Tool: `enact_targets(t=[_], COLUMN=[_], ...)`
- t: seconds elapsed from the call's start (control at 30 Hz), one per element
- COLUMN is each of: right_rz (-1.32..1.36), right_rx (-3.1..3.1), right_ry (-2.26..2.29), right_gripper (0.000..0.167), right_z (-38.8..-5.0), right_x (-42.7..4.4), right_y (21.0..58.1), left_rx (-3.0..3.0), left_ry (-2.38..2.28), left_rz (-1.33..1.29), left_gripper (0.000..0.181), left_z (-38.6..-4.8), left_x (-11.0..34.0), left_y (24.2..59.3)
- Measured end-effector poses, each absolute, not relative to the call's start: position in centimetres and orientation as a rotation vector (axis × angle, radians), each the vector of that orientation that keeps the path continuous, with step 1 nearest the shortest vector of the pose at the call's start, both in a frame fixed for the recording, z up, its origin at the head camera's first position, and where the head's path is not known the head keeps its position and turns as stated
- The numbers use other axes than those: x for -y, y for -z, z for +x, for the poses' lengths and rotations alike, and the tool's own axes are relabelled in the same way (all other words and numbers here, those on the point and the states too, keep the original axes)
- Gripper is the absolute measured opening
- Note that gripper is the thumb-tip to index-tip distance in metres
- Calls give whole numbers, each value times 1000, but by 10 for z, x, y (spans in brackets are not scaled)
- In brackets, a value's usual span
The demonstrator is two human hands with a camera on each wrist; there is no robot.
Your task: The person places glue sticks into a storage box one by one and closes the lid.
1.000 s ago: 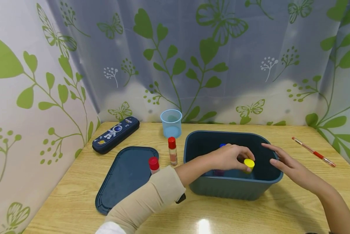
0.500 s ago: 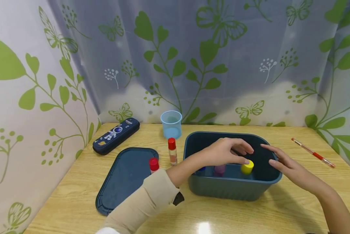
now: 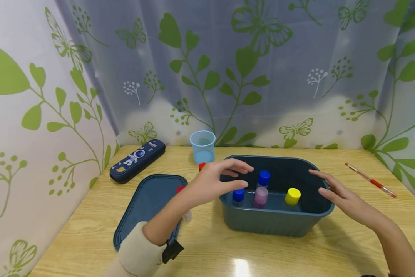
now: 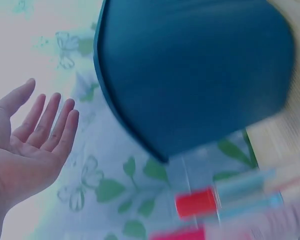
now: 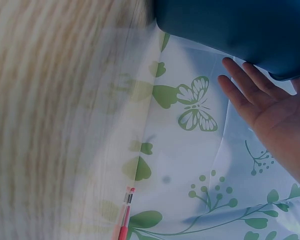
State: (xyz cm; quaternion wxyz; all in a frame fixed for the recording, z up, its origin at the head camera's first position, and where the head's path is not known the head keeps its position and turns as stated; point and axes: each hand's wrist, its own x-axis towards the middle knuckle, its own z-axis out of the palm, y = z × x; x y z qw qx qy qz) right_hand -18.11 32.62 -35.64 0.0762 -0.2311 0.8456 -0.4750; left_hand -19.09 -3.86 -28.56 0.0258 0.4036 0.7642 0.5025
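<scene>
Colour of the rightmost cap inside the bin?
The rightmost cap is yellow, seen best in the head view.

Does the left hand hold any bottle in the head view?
No, the left hand has its thumb and fingers apart, with nothing held between them.

Left of the bin, the left hand mostly hides two red-capped bottles, which the left wrist view shows blurred and cut off
</scene>
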Motion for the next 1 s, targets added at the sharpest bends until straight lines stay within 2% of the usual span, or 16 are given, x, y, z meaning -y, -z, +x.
enact_targets(t=[0.33,0.53,0.7,1.0], right_rz=[-694,-697,-699,-706], right_rx=[-2532,-2539,-2545,-2546], right_ry=[1430,1431,1429,1433], right_gripper=[51,51,51,50], right_z=[-182,-183,-182,-182], right_x=[-327,-327,-327,-326], right_y=[357,357,358,358], left_rx=[-2553,-2638,-2608,-2480], left_ry=[-1637,-1646,-1601,-1663], left_rz=[899,748,661,661], left_gripper=[30,38,43,38], left_z=[-179,-181,-184,-188], left_x=[108,141,155,159], left_y=[309,326,343,362])
